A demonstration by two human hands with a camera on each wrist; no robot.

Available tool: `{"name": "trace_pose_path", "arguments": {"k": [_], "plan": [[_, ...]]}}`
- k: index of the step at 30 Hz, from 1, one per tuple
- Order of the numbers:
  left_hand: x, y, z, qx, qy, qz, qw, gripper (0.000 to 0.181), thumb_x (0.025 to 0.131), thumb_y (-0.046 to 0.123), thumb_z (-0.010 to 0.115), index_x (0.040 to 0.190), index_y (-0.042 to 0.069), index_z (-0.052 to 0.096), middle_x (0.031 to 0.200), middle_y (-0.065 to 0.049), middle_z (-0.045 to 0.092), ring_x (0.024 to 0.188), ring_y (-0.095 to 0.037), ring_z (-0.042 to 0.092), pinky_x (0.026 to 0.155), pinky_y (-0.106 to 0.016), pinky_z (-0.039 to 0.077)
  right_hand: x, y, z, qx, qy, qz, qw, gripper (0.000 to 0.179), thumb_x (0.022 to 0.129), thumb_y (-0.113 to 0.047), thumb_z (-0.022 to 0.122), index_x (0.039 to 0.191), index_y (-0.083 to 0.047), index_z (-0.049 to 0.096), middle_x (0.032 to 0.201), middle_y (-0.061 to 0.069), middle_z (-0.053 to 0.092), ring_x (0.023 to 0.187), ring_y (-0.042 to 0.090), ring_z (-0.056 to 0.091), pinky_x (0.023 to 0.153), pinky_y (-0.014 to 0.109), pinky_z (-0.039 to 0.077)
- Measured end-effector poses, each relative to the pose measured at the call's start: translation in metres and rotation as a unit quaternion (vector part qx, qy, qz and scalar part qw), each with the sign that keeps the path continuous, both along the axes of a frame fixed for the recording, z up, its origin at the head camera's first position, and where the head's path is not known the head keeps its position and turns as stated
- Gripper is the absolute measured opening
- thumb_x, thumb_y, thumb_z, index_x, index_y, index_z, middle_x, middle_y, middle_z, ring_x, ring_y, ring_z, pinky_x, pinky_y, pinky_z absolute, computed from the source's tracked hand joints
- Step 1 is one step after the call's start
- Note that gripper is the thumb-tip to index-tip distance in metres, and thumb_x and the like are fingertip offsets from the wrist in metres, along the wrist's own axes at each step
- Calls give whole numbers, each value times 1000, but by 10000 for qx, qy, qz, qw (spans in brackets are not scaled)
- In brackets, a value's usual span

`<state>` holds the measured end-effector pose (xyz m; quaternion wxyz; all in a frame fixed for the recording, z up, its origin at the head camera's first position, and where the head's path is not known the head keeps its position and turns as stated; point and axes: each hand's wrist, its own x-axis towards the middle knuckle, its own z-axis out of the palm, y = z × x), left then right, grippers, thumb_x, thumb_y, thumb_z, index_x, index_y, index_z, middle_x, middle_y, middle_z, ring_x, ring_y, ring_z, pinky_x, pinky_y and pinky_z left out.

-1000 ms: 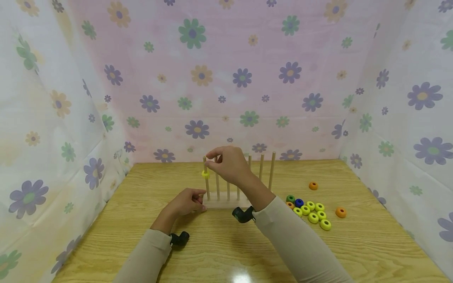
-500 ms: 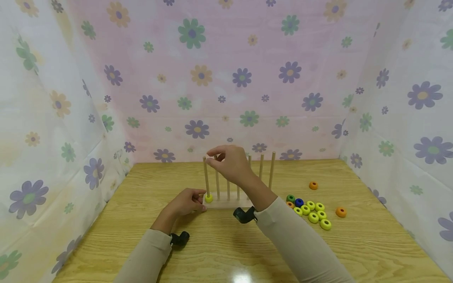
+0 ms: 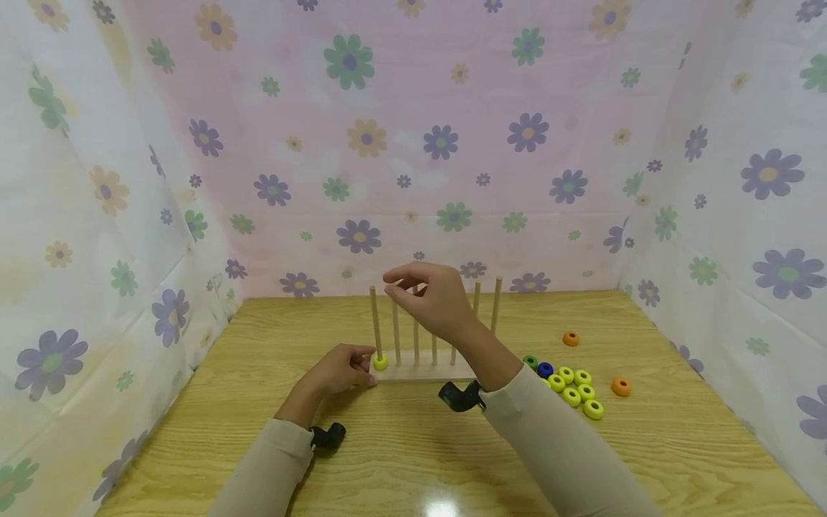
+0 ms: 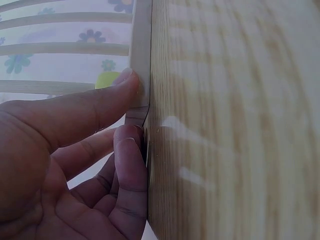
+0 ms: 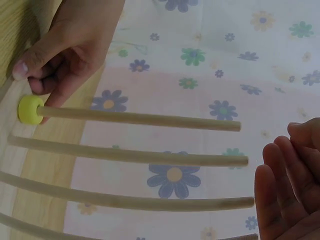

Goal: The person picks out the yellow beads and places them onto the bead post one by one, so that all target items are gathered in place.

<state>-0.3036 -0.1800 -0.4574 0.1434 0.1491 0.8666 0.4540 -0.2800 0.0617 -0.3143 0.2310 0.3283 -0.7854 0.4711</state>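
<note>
A wooden peg stand (image 3: 420, 373) with a row of upright pegs is on the table. One yellow ring bead (image 3: 380, 362) sits at the foot of its leftmost peg, against the base. My left hand (image 3: 340, 369) holds the left end of the base, the thumb on its front face and curled fingers at the end, as the left wrist view shows. Beside the peg tops is my right hand (image 3: 434, 298), thumb and fingers loosely bent with nothing between them. It hides part of the middle pegs in the head view.
Right of the stand lie several yellow beads (image 3: 571, 396), a green bead (image 3: 530, 361) and a blue bead (image 3: 545, 370). Two orange beads (image 3: 622, 387) lie farther out. My right forearm partly covers this group. Flowered cloth (image 3: 413, 143) walls the table at back and sides.
The yellow bead has dropped from high on the leftmost peg to its foot. My right hand has let go and shifted slightly right. The left hand stays at the base.
</note>
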Motion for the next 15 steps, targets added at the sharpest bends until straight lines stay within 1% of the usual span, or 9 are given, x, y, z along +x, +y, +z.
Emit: {"name": "trace_pose_path", "arguments": {"k": [3,6,9,12,15], "plan": [[1,0,1,45,5,-24,10000,71,89,8,81,153,2,50,99,-10,65,82,-19,57,69,-31,49,5,5,-2,-103,-139,123,9998,14,96,-22,76,109,-21,81,106,-5,78,88,8,73,71,30,61],[2,0,2,69,13,-58,10000,71,90,7,81,153,1,49,100,-10,66,82,-19,58,69,-31,50,9,11,-4,-113,-259,136,9995,15,96,-22,76,110,-20,80,106,-5,78,89,9,72,70,31,61],[3,1,4,69,39,-97,9999,70,90,6,80,153,0,49,99,-11,66,81,-18,59,69,-31,51,14,18,-7,-111,-416,133,9990,15,96,-23,77,111,-21,80,106,-6,77,90,8,72,71,31,61],[4,0,5,47,86,-128,9999,70,90,6,80,152,-2,49,99,-11,66,81,-17,59,69,-31,51,19,25,-8,-128,-542,196,9983,16,97,-24,76,112,-21,80,107,-3,77,92,10,71,71,32,61],[4,1,6,28,112,-118,9999,70,90,6,80,152,-2,49,99,-11,66,81,-18,59,69,-31,51,23,31,-10,-125,-543,258,9981,16,97,-24,76,112,-22,80,109,-1,77,93,11,71,70,32,61]]}}
